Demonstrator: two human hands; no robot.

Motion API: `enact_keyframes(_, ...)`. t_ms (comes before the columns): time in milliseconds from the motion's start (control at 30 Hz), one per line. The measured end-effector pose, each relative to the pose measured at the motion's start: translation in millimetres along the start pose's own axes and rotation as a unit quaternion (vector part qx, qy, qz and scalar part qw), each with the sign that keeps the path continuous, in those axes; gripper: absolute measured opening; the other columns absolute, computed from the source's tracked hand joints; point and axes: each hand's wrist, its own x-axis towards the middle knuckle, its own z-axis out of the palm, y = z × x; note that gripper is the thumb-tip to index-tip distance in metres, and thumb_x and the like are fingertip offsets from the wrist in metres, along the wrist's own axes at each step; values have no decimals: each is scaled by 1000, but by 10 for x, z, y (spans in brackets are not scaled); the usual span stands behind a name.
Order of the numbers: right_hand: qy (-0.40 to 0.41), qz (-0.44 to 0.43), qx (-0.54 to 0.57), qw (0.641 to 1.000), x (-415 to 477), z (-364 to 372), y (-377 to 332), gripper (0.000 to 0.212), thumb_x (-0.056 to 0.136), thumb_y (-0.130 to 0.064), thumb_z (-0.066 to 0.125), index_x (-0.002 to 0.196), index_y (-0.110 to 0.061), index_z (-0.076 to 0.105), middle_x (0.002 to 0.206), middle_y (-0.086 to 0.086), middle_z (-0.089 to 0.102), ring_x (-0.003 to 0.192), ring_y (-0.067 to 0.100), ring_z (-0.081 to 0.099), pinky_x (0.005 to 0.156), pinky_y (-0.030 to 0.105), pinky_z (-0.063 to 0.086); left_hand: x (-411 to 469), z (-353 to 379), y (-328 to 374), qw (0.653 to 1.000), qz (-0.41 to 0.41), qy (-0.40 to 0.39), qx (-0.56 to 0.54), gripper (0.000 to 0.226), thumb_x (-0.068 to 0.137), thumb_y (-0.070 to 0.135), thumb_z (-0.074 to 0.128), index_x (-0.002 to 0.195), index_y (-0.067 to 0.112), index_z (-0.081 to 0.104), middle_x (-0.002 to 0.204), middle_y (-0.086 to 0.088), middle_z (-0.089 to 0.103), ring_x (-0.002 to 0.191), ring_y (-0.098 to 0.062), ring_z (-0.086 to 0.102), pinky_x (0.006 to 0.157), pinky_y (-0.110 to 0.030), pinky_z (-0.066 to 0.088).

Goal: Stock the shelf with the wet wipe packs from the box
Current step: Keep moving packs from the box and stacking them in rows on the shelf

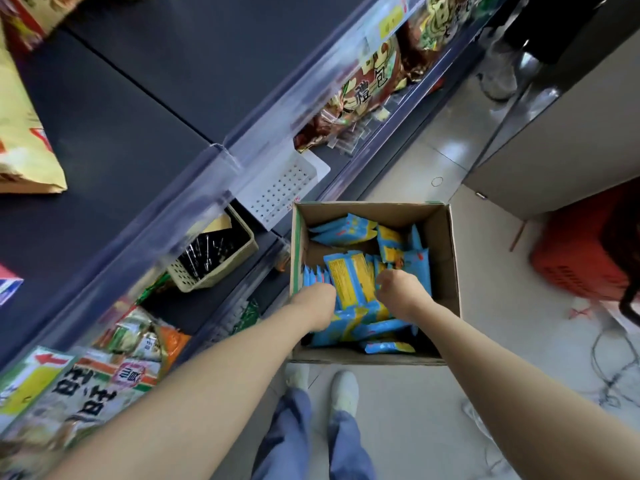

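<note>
Blue wet wipe packs (349,282) are being gathered in the box (452,258), the right hand (398,287) with fingers curled on them and the left hand (320,303) with fingers hidden; a lift to the shelf (138,116) should follow.

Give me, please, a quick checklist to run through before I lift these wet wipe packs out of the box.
1. Hands placed: ok; left hand and right hand flank upright packs.
2. Grip: cannot tell; fingertips hidden.
3. Stock in box: ok; many packs inside.
4. Room on shelf: ok; bare space shows.
5. Floor on the right: not ok; cables and red basket lie close.
</note>
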Motion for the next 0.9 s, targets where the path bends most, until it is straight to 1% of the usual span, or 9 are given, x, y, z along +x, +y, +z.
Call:
enact_keyframes(100,-12,11,-8,1000,141,54,-92,37,92,-19,50,128,-11,53,129,11,56,116,29,55,85,28,44,49,112,-22,1000,4,-29,7,34,86,21,65,113,4,53,109,-13,58,107,-35,56,86,-42,47)
enact_keyframes(167,-23,17,-8,1000,212,77,-153,42,93,-21,50,133,-12,48,132,11,54,116,28,55,81,28,44,65,143,-18,1000,13,-13,19,7,88,9,61,88,4,56,91,-12,57,107,-36,58,81,-41,48)
enact_keyframes(267,-59,47,6,997,327,114,-235,47,94,-26,51,136,-6,42,126,15,58,111,29,58,75,30,45,74,59,-17,1000,-8,17,11,38,86,-5,47,56,11,31,65,-8,36,102,-37,60,82,-44,51)
enact_keyframes(400,-42,96,34,994,519,121,-349,41,91,-42,56,75,-4,55,60,5,48,60,21,56,44,27,35,21,-200,-34,998,-14,57,1,25,80,-9,46,60,4,41,79,-20,53,91,-34,62,85,-47,51)
enact_keyframes(467,-51,107,33,992,582,92,-361,36,93,-37,55,76,-6,52,60,6,46,50,16,44,37,22,27,5,-337,-80,997,-31,73,-7,22,79,-3,51,60,6,43,79,-21,53,77,-29,60,66,-46,52)
enact_keyframes(567,-60,119,21,991,678,55,-342,28,91,-36,57,95,-8,54,89,11,58,73,21,57,48,22,38,-77,-558,-151,993,-54,107,-15,28,80,7,57,59,10,37,80,-23,50,71,-28,57,51,-40,43)
enact_keyframes(633,-56,123,70,988,725,116,-299,70,80,-50,66,126,-2,44,121,14,54,109,27,56,83,31,49,-110,-680,-203,988,-57,135,-40,20,80,13,59,67,6,45,88,-23,53,81,-33,58,52,-38,41)
enact_keyframes(700,-77,124,36,989,676,241,-357,118,70,-57,72,149,-4,2,152,18,21,140,32,26,110,38,33,-97,-726,-263,982,-52,155,-90,28,78,16,62,64,10,39,78,-10,47,69,-28,50,48,-31,31)
enact_keyframes(900,7,114,-5,993,547,570,-403,115,71,-40,74,149,-14,-6,151,17,11,138,38,20,107,50,33,-68,-673,-337,957,-49,181,-223,35,71,17,66,61,15,32,73,-6,43,67,-23,47,70,-46,55)
